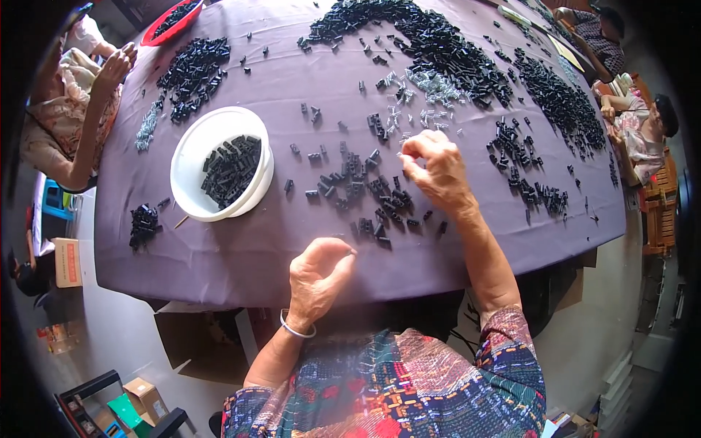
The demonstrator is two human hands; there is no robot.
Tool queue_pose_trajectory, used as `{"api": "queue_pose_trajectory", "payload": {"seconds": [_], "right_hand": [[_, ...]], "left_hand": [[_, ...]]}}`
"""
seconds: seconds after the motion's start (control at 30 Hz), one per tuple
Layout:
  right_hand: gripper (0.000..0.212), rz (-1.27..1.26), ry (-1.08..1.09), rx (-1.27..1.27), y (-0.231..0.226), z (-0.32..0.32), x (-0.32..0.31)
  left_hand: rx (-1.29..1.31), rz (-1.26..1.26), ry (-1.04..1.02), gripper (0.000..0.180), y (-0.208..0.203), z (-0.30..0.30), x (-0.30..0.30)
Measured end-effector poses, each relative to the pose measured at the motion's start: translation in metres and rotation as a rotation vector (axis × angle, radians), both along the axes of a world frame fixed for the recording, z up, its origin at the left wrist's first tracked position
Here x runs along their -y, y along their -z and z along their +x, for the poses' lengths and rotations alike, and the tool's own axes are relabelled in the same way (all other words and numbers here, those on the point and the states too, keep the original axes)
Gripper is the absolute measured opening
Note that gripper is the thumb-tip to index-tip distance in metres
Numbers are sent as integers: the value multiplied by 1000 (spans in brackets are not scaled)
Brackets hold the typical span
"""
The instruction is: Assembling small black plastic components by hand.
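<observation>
My left hand (pixel 320 279) is above the table's near edge, thumb and fingertips pressed together; whatever they may hold is too small to make out. Farther forward, my right hand (pixel 440 169) is closed in a pinch, with a tiny pale glint at its fingertips that I cannot name. Just beyond it lie small silvery metal pieces (pixel 434 118), scattered below a denser silvery heap (pixel 438 86). Between my hands and the bowl are loose small black plastic parts (pixel 343 179). A white round bowl (pixel 264 179) left of centre contains many finished-looking black parts (pixel 232 169).
A purple-grey cloth (pixel 219 263) covers the table. Large black heaps (pixel 445 47) lie at the back, with more at right (pixel 562 102) and left (pixel 193 69). A red basin (pixel 171 25) stands far left. A thin brown stick (pixel 181 222) lies by the bowl. Other people sit at both sides.
</observation>
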State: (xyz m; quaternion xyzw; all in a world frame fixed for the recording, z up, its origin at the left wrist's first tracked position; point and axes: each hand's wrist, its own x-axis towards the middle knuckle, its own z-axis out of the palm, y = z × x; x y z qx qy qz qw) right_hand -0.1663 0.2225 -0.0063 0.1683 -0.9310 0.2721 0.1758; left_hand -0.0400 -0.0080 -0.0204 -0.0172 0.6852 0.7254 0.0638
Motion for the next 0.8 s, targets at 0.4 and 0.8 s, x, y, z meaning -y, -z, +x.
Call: {"api": "queue_pose_trajectory", "payload": {"seconds": [0.4,0.8], "right_hand": [[7,-269,-8,165,-17,46,-26],[14,-341,36,5,-17,53,-42]], "left_hand": [[-211,-120,-48,14,7,6,-2],[-215,-143,-41,17,9,6,-7]]}}
